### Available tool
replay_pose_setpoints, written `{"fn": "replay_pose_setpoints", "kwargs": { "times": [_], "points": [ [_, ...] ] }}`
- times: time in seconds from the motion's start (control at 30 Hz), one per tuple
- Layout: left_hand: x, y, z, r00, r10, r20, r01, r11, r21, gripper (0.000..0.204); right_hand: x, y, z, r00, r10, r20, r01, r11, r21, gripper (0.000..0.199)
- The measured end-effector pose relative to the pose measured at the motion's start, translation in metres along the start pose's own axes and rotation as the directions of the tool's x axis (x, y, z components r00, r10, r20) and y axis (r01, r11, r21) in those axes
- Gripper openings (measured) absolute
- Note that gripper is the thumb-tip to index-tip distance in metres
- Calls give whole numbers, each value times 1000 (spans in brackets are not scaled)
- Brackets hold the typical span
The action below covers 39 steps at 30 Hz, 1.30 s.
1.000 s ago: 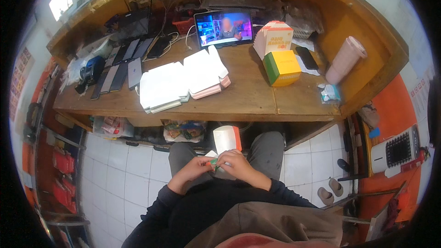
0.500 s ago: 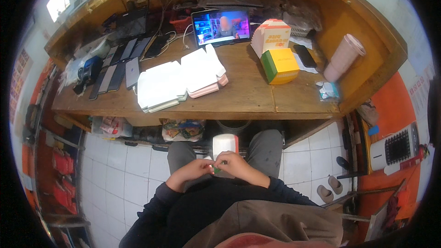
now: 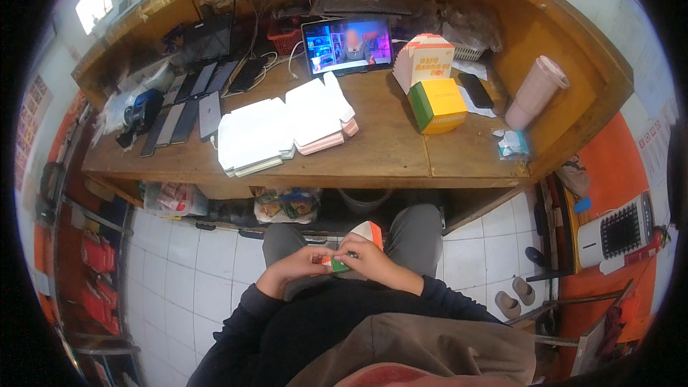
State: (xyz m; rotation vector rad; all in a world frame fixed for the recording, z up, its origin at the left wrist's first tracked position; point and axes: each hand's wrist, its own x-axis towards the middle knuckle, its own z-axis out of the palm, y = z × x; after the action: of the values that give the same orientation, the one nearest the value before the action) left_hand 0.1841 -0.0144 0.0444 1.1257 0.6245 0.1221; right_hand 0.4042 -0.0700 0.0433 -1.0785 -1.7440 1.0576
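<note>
Since prev. frame the carton blank (image 3: 362, 238) sits lower in lap, partly folded. Left hand (image 3: 295, 266) and right hand (image 3: 373, 259) both pinch its edge. Step: box folding, approx. mid-way; next move needs flaps pressed square.

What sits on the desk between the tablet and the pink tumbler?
In the head view, between the tablet and the pink tumbler stand a fanned stack of orange-and-white cartons, a yellow-and-green box in front of it, and a dark phone.

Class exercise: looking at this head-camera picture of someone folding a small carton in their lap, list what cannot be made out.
- Carton, head view: lower part hidden by the right hand and left hand.
- Tablet screen: picture blurred.
- Stack of white flat boxes: count too small to tell.
- Under-desk shelf: shadowed by the desk.
</note>
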Motion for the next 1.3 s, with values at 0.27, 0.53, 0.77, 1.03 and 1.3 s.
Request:
{"fn": "replay_pose_setpoints", "kwargs": {
  "times": [0.27, 0.53, 0.77, 1.03, 1.3],
  "points": [
    [-2, -16, 42, 954, -156, 256, 121, 982, 146, 22, -17, 8, 26, 988, 141, 55, -135, 985, -108, 16],
    [-10, 15, 72, 998, -49, -45, 66, 675, 735, 30, -22, 13, 32, 978, 209, -19, -209, 959, -189, 22],
    [-41, 40, 31, 935, 340, 97, -84, -53, 995, 10, 34, -28, -20, 976, 95, 196, 26, 842, -540, 47],
    [-64, 162, 33, 832, 379, 405, -42, -685, 727, 7, 107, -101, -71, 967, -15, 255, 149, 844, -515, 76],
    [-53, 154, 3, 392, 920, 16, -498, 198, 844, 18, 115, -106, -79, 956, -291, -22, 282, 939, -196, 15]
  ]
}}
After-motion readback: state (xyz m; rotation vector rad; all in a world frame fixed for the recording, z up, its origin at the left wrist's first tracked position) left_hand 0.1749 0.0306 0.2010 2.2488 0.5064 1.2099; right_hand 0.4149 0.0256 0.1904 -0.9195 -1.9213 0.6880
